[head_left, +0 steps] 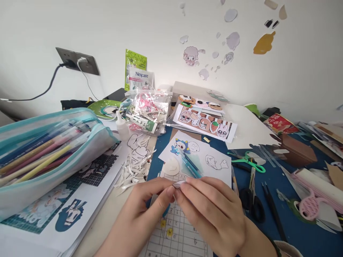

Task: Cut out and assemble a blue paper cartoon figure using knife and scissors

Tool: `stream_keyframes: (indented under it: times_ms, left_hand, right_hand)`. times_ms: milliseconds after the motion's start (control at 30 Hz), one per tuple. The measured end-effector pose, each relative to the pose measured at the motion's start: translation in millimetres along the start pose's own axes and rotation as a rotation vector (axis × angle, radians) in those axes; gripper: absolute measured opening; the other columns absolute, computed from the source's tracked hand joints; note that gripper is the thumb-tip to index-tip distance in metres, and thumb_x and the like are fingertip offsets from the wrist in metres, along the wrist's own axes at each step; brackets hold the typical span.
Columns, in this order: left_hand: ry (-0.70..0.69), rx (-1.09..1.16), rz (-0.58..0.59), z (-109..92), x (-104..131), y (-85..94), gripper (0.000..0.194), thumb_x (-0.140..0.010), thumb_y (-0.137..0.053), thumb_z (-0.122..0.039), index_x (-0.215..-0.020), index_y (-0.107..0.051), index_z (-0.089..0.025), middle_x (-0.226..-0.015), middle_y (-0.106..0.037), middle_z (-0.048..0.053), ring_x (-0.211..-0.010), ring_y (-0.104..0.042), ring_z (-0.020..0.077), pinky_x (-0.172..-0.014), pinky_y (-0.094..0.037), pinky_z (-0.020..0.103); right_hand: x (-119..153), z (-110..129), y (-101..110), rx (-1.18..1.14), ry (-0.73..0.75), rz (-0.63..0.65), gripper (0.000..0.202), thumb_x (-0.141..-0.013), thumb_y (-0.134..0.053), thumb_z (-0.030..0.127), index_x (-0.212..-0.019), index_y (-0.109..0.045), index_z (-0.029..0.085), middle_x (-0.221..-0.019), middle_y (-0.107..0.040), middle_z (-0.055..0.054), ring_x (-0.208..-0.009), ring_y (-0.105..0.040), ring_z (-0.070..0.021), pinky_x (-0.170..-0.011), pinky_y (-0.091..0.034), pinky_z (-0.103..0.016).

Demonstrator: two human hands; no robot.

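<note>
- Small white paper piece with dark outline [179, 184]: sits at the fingertips, between the two hands, raised over the gridded sheet [184, 223].
- Left hand [143, 203]: thumb and index finger pinched together on the piece's left end; index above, thumb below.
- Right hand [214, 210]: fingers bent over, tips closed on the piece's right end and covering part of it; exact thumb contact hidden, cannot tell.
- Middle of the piece shows in the narrow gap between left and right fingertips; hands nearly touching there.
- Just beyond the fingers: blue pens [189, 164] on the white drawing sheet [221, 171], round white piece [171, 166] to their left.
- Yellow bits [169, 232] on the gridded sheet, below the fingertips, between the wrists.
- Right of right hand: black scissors [252, 198], then dark tweezers [273, 210]; green scissors [250, 162] farther back.
- Left of left hand: paper scraps [134, 162], zip pouch [80, 151] of pens.
</note>
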State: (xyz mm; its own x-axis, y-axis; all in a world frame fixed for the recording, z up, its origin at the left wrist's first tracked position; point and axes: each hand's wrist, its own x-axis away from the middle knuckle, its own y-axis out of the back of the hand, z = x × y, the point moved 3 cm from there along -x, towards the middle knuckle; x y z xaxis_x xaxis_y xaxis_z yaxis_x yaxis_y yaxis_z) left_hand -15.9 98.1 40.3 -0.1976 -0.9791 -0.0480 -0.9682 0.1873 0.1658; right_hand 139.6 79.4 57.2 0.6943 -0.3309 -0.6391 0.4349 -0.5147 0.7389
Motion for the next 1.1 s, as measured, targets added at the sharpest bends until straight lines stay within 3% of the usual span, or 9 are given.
stream_keyframes:
  times_ms: [133, 267, 367, 567, 767, 1100]
  left_hand:
    - [0.058, 0.03, 0.02, 1.5, -2.0, 1.3, 0.027, -0.081, -0.055, -0.038, -0.064, -0.067, -0.021, -0.063, -0.068, 0.0, -0.063, -0.062, 0.0172, -0.061, -0.05, 0.022]
    - [0.082, 0.008, 0.027, 6.1, -0.4, 1.5, 0.025, -0.081, -0.055, -0.036, -0.069, -0.07, -0.021, -0.066, -0.07, 0.001, -0.064, -0.06, 0.0166, -0.059, -0.046, 0.022]
    - [0.052, -0.047, 0.035, 10.2, 1.8, -0.7, 0.023, -0.084, -0.056, -0.034, -0.071, -0.071, -0.022, -0.065, -0.069, -0.001, -0.06, -0.057, 0.0148, -0.055, -0.042, 0.021]
    - [0.028, -0.061, -0.031, 14.9, 2.8, -2.0, 0.015, -0.08, -0.062, -0.031, -0.072, -0.073, -0.024, -0.065, -0.069, -0.003, -0.056, -0.054, 0.0132, -0.052, -0.042, 0.02]
    - [0.114, 0.048, -0.03, 15.8, 2.2, -0.3, 0.024, -0.076, -0.066, -0.032, -0.096, -0.076, -0.025, -0.07, -0.076, 0.0, -0.059, -0.062, 0.0154, -0.053, -0.047, 0.022]
    - [0.171, 0.183, -0.066, 14.4, 0.9, 3.2, 0.024, -0.071, -0.068, -0.032, -0.09, -0.077, -0.021, -0.068, -0.077, 0.002, -0.057, -0.067, 0.016, -0.051, -0.05, 0.022]
  right_hand:
    - [-4.3, -3.5, 0.9, -0.168, -0.058, -0.037, 0.021, -0.084, -0.055, 0.013, -0.099, -0.068, 0.019, -0.091, -0.076, -0.007, -0.087, -0.069, -0.0218, -0.072, -0.06, -0.037]
    - [-4.4, -16.5, 1.1, -0.389, -0.374, -0.14, 0.024, -0.083, -0.053, 0.013, -0.102, -0.063, 0.022, -0.096, -0.067, -0.01, -0.087, -0.066, -0.0224, -0.073, -0.057, -0.038]
    - [-3.7, -23.6, -4.8, -0.454, -0.541, -0.093, 0.008, -0.085, -0.058, 0.018, -0.09, -0.063, 0.022, -0.093, -0.063, -0.008, -0.084, -0.064, -0.0206, -0.071, -0.055, -0.035]
    - [-4.5, -26.7, -10.4, -0.512, -0.612, -0.05, 0.013, -0.084, -0.057, 0.015, -0.073, -0.058, 0.022, -0.087, -0.06, -0.005, -0.077, -0.062, -0.0174, -0.067, -0.054, -0.031]
    - [-3.1, -27.5, -10.8, -0.566, -0.65, -0.003, 0.014, -0.083, -0.055, 0.016, -0.071, -0.056, 0.022, -0.088, -0.059, -0.005, -0.078, -0.062, -0.018, -0.07, -0.053, -0.033]
    - [-1.9, -26.3, -11.6, -0.616, -0.669, 0.053, 0.014, -0.084, -0.054, 0.017, -0.071, -0.054, 0.022, -0.09, -0.058, -0.004, -0.083, -0.061, -0.0173, -0.075, -0.051, -0.031]
